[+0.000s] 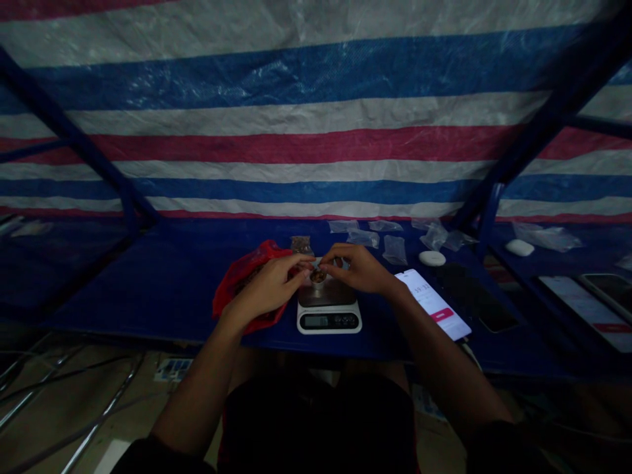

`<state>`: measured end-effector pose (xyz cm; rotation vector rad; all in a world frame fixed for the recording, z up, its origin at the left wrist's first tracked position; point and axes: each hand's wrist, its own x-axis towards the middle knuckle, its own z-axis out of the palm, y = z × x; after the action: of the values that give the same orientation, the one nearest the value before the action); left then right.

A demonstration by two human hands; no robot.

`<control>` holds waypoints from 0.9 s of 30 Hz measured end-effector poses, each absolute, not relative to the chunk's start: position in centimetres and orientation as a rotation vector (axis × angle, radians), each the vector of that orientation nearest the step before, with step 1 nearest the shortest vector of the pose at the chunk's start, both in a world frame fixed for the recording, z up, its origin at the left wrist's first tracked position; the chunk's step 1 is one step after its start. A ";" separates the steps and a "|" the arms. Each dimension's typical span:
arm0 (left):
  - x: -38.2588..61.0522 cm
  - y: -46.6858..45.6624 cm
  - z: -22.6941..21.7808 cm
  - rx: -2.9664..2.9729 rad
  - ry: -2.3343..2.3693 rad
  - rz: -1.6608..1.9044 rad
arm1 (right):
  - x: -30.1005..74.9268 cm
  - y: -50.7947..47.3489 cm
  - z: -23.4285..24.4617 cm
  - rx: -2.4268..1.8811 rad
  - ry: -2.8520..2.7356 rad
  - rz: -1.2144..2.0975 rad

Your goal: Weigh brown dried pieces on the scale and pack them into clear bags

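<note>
A kitchen scale [329, 320] with a dark top plate and a small display stands at the table's front edge. On its plate is a small round cup [318, 284] with brownish bits inside. My left hand [269, 284] reaches over the red bag [226, 289], its fingers drawn together at the cup's left rim. From the other side, my right hand [358, 268] bends its fingers into a pinch above the cup's right rim. Whatever sits between either set of fingertips is too small and dark to make out. The red bag lies open beside the scale, with brown bits inside.
Behind the scale lies a filled clear sachet [301, 245]. Several clear plastic bags [364, 238] are scattered at the back right. A white earbud case [432, 258], a lit phone [434, 304] and a dark phone [486, 306] lie to the right. Blue frame bars [494, 204] rise behind.
</note>
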<state>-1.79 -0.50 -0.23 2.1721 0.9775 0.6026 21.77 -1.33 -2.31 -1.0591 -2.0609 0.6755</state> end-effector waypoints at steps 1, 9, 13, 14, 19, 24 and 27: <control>-1.9 -0.6 -0.3 2.173 0.986 0.604 | 21.5 -1.4 -2.4 -1.049 -2.073 0.682; -2.6 -1.4 -1.1 2.203 1.041 0.679 | 23.7 -0.5 -2.4 -1.123 -1.964 0.558; -3.3 -1.6 -1.0 2.232 1.087 0.728 | 27.7 0.3 -2.8 -1.424 -1.805 0.357; -3.5 -1.6 -0.9 2.242 1.087 0.724 | 28.6 0.4 -2.9 -1.497 -1.817 0.327; -3.9 -1.7 -1.0 2.243 1.096 0.710 | 30.5 -0.3 -3.8 -1.727 -1.999 0.525; -3.8 -1.7 -1.4 2.224 1.101 0.723 | 29.7 0.2 -4.5 -1.776 -2.062 0.569; -3.6 -1.5 -1.4 2.217 1.081 0.741 | 29.6 0.7 -4.8 -1.777 -2.061 0.519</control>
<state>-3.60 -1.54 -1.38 2.2169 1.0810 0.7415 29.59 0.71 -4.77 -1.7772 -2.0612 0.5192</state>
